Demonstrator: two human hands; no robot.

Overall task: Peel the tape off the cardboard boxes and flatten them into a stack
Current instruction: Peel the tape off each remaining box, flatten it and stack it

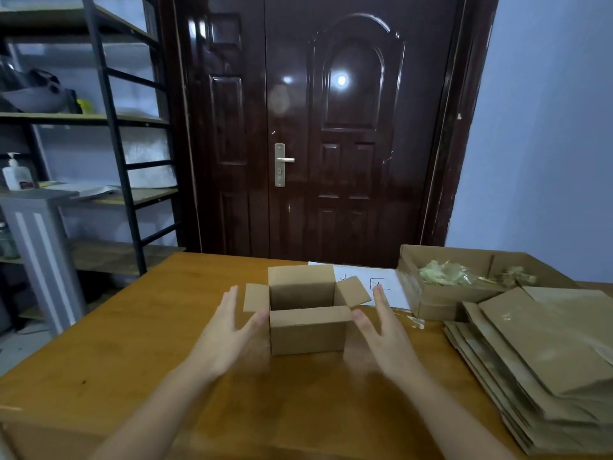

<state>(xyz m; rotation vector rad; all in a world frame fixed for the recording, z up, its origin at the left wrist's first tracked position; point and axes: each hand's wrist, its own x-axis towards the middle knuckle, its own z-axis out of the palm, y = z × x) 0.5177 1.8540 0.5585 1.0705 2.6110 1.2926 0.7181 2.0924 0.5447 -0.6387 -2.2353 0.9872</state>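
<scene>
- Neither grip has hold of anything: my left hand [229, 330] and right hand [381, 330] are both spread flat, palms facing each other, on either side of the open box [306, 330], with the thumbs right at its front corners; whether they touch the card I cannot tell.
- Between my two grips the box stands upright on the desk [116, 353], all four top flaps [353, 291] turned out, no tape visible on the faces I can see.
- I judge it light and fairly stiff along its walls but easy to crush at the creases; thin corrugated card that will slide on the polished wood if pushed from one side only.
- Best hold, in my view: flat palms on the two short side walls, pressing opposite corners toward each other so it collapses along its folds, provided the bottom seam, which I cannot see, is free.
- Beyond my right grip lies a white sheet [365, 280] with dark marks, then a larger tray box [441, 293] holding crumpled peeled tape [447, 275].
- Nearer, to the right of that grip, sits the stack of flattened boxes [544, 353], where this one should go.
</scene>
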